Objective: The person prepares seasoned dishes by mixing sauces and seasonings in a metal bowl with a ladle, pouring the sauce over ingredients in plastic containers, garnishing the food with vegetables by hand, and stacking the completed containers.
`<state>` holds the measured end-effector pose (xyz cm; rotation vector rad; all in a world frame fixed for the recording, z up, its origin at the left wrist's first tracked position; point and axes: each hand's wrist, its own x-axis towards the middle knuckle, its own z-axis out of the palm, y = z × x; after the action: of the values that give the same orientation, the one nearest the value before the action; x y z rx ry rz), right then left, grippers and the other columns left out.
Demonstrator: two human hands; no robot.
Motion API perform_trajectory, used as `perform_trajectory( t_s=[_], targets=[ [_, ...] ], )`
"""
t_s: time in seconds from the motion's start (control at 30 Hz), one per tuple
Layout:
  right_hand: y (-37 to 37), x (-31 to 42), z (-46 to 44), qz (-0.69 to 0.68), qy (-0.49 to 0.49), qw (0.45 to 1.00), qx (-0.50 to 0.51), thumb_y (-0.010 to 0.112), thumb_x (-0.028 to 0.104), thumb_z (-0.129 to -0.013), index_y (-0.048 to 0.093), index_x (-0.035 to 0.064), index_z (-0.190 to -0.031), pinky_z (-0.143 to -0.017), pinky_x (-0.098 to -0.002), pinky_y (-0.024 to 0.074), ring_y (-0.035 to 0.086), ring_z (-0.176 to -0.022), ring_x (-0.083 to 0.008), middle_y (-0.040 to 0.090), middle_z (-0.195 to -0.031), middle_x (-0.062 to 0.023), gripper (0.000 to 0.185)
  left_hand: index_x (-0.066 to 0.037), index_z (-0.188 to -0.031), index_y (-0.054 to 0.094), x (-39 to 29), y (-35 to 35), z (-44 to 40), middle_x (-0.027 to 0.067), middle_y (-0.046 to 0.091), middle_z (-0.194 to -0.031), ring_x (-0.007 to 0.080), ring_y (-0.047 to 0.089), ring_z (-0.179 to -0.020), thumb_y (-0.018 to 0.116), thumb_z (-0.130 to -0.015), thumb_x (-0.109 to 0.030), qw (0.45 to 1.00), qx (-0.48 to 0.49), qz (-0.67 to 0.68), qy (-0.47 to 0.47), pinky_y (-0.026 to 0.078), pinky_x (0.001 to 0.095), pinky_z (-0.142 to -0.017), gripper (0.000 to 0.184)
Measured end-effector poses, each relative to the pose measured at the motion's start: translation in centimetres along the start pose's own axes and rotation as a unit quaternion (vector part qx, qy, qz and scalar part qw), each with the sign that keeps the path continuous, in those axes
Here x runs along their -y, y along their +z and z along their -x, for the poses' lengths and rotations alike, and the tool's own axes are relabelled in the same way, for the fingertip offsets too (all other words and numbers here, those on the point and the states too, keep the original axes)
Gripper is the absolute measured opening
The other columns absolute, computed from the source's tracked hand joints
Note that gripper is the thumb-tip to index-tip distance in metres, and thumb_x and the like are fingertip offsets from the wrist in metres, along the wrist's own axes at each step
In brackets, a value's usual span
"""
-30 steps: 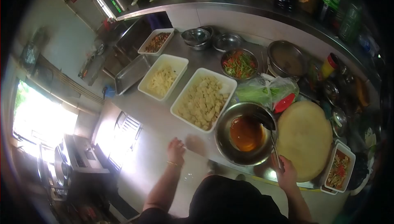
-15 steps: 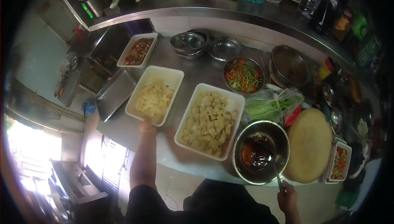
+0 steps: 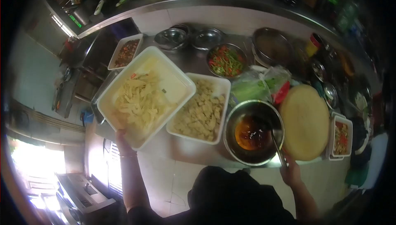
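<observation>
My left hand [image 3: 122, 139] grips the lower left edge of a white plastic tray [image 3: 175, 78], raised and tilted. Pale yellowish strips of food [image 3: 138, 101] lie in it. The tray overlaps the left side of a second white tray [image 3: 226, 91], which holds pale cubes [image 3: 202, 111]. My right hand [image 3: 291, 172] is closed round the handle of a ladle [image 3: 278, 146]. The ladle leans on the rim of a steel bowl [image 3: 232, 142] containing reddish-brown sauce [image 3: 248, 133]; its head is hard to make out there.
A round wooden cutting board [image 3: 305, 122] lies right of the bowl. Behind are bagged green vegetables [image 3: 264, 82], a bowl of red and green strips [image 3: 227, 61], steel bowls [image 3: 207, 39] and a tray of diced food [image 3: 126, 52]. A shelf [image 3: 185, 2] runs along the back.
My left hand has lifted the tray of strips off the counter and turned it toward the cubes. My right hand still holds the ladle in the bowl. The camera view has shifted.
</observation>
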<state>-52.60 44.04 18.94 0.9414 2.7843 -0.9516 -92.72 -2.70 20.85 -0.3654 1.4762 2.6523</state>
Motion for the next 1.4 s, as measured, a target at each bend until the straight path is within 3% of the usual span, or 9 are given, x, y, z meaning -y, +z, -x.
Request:
perform_trajectory(
  t_s=[0.13, 0.27, 0.47, 0.6, 0.7, 0.8, 1.1, 1.27, 1.4],
  targets=[
    [3.1, -5.9, -2.5, -0.055, -0.129, 0.988, -0.064, 0.059, 0.004, -0.078, 0.05, 0.0023, -0.133, -0.087, -0.0429, 0.0516, 0.06, -0.108, -0.0382, 0.056, -0.126, -0.0228, 0.055, 0.001, -0.137, 0.043, 1.2, 2.5, 5.4, 0.0182, 0.054, -0.123, 0.0335, 0.056, -0.109, 0.049, -0.078, -0.018, 0.994, 0.049, -0.097, -0.011, 0.047, 0.0436, -0.097, 0.062],
    [2.3, -3.0, -3.4, -0.173, -0.047, 0.984, 0.0, 0.062, 0.012, -0.081, 0.055, -0.0005, -0.122, -0.074, -0.0404, 0.0521, 0.066, -0.079, -0.0327, 0.065, -0.094, -0.0182, 0.043, 0.001, -0.128, 0.049, 2.9, 10.5, 12.2, 0.0171, 0.057, -0.116, 0.0281, 0.06, -0.101, 0.049, -0.077, -0.004, 0.978, 0.119, -0.16, 0.058, 0.054, 0.0376, -0.082, 0.052],
    [4.5, -4.4, -3.0, -0.253, -0.088, 0.961, -0.07, 0.063, 0.013, -0.082, 0.055, 0.001, -0.121, -0.076, -0.0413, 0.0511, 0.064, -0.084, -0.0336, 0.064, -0.095, -0.019, 0.042, 0.004, -0.136, 0.044, 6.6, 17.9, 17.7, 0.0163, 0.058, -0.125, 0.023, 0.059, -0.11, 0.051, -0.069, 0.013, 0.921, 0.101, -0.326, 0.19, 0.051, 0.0332, -0.089, 0.068],
    [3.9, -5.0, -2.7, -0.272, -0.096, 0.954, -0.086, 0.064, 0.012, -0.081, 0.055, 0.0013, -0.119, -0.078, -0.0427, 0.0504, 0.064, -0.085, -0.0346, 0.063, -0.095, -0.0194, 0.04, 0.005, -0.138, 0.046, 8.7, 21.0, 19.5, 0.0186, 0.051, -0.139, 0.0263, 0.052, -0.127, 0.054, -0.076, 0.009, 0.806, 0.223, -0.41, 0.364, 0.045, 0.035, -0.102, 0.062],
    [4.1, -5.6, -2.5, -0.272, -0.088, 0.954, -0.09, 0.065, 0.012, -0.081, 0.055, 0.0017, -0.118, -0.079, -0.0427, 0.0501, 0.063, -0.086, -0.0346, 0.062, -0.096, -0.0191, 0.04, 0.0, -0.135, 0.053, 8.7, 23.2, 21.3, 0.0213, 0.053, -0.137, 0.0326, 0.054, -0.126, 0.056, -0.078, 0.009, 0.594, 0.161, -0.58, 0.533, 0.045, 0.0374, -0.102, 0.057],
    [2.9, -5.6, -2.3, -0.244, -0.066, 0.965, -0.063, 0.065, 0.012, -0.08, 0.055, 0.0031, -0.118, -0.078, -0.0436, 0.0502, 0.063, -0.087, -0.0348, 0.062, -0.097, -0.0182, 0.041, -0.003, -0.129, 0.059, 8.9, 24.5, 22.0, 0.0221, 0.056, -0.133, 0.0364, 0.055, -0.123, 0.057, -0.079, 0.008, 0.538, 0.163, -0.584, 0.586, 0.048, 0.0385, -0.099, 0.052],
    [1.6, -6.5, -2.5, 0.102, -0.159, 0.978, -0.093, 0.069, 0.014, -0.073, 0.059, 0.0138, -0.12, -0.07, -0.0424, 0.0527, 0.065, -0.083, -0.0284, 0.062, -0.094, -0.0097, 0.049, 0.0, -0.127, 0.059, 7.5, 22.3, 21.2, 0.0203, 0.058, -0.131, 0.0346, 0.057, -0.121, 0.055, -0.075, 0.012, 0.538, 0.178, -0.575, 0.59, 0.049, 0.0381, -0.099, 0.053],
    [0.7, -5.0, -4.6, 0.175, -0.218, 0.954, -0.108, 0.067, 0.018, -0.078, 0.059, 0.0174, -0.122, -0.081, -0.0432, 0.0502, 0.061, -0.1, -0.0288, 0.06, -0.11, -0.01, 0.045, 0.002, -0.129, 0.057, 5.7, 20.7, 18.4, 0.0182, 0.061, -0.129, 0.0306, 0.059, -0.12, 0.055, -0.08, 0.009, 0.674, 0.172, -0.503, 0.514, 0.046, 0.0368, -0.101, 0.05],
    [-3.3, 6.7, -6.3, 0.081, -0.346, 0.916, -0.185, 0.065, 0.02, -0.08, 0.06, 0.0173, -0.122, -0.097, -0.0458, 0.0422, 0.051, -0.117, -0.033, 0.053, -0.128, -0.0121, 0.042, 0.003, -0.13, 0.056, 5.1, 19.5, 16.2, 0.0175, 0.062, -0.127, 0.0295, 0.06, -0.118, 0.056, -0.083, 0.005, 0.727, 0.18, -0.461, 0.476, 0.045, 0.0359, -0.1, 0.048]
  ],
)
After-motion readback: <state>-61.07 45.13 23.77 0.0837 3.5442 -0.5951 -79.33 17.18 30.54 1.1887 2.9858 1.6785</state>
